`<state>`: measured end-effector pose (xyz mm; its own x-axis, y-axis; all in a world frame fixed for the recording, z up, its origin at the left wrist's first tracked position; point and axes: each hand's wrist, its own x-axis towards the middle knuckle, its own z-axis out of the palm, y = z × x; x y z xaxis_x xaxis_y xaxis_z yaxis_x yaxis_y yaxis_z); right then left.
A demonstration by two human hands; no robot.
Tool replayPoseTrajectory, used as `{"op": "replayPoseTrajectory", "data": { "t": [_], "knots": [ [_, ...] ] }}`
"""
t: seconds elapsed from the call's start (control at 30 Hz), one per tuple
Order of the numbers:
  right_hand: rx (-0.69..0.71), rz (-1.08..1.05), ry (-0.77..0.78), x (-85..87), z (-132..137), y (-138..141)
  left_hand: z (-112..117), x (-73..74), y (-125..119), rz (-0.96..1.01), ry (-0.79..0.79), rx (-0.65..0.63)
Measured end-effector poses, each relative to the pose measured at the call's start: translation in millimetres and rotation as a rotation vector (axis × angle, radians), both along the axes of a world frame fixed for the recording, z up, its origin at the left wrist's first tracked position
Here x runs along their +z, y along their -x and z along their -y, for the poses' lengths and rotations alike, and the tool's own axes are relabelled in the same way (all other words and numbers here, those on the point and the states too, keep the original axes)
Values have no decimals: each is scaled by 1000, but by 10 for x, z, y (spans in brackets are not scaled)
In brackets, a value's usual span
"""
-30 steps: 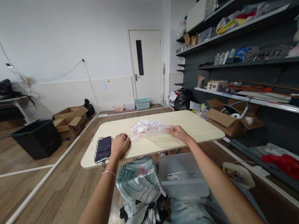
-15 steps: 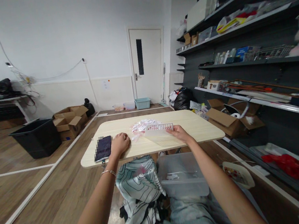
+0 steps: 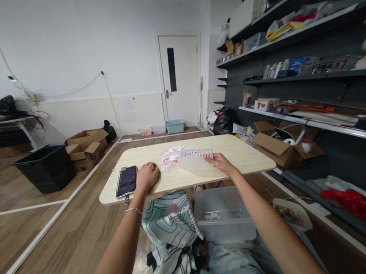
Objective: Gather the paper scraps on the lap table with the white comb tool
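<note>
My left hand rests as a loose fist on the light wooden table, just right of a dark phone. My right hand grips the right end of a clear plastic tray with a row of small compartments, its far edge tilted up off the table. A heap of small white and pink pieces lies behind the tray, between my two hands.
A clear plastic bin sits under the table by my knees, with a striped cloth on my lap. Black tub and cardboard boxes stand left on the floor. Loaded shelves line the right wall.
The clear tray, flat on the table a second ago, has been tipped up on its near edge by my right hand. My left hand stays put.
</note>
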<state>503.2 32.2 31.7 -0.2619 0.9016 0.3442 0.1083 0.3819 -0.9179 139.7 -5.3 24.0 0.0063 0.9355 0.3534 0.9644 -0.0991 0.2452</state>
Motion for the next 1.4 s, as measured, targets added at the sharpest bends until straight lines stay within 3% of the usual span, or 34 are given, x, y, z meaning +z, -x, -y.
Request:
{"op": "replayPoseTrajectory", "data": {
  "t": [0.4, 1.4],
  "knots": [
    [19, 124, -38, -8, -14, -22, 25, 26, -7, 0, -4, -10],
    [47, 63, -3, 37, 53, 1, 42, 43, -14, 1, -3, -8]
  ]
}}
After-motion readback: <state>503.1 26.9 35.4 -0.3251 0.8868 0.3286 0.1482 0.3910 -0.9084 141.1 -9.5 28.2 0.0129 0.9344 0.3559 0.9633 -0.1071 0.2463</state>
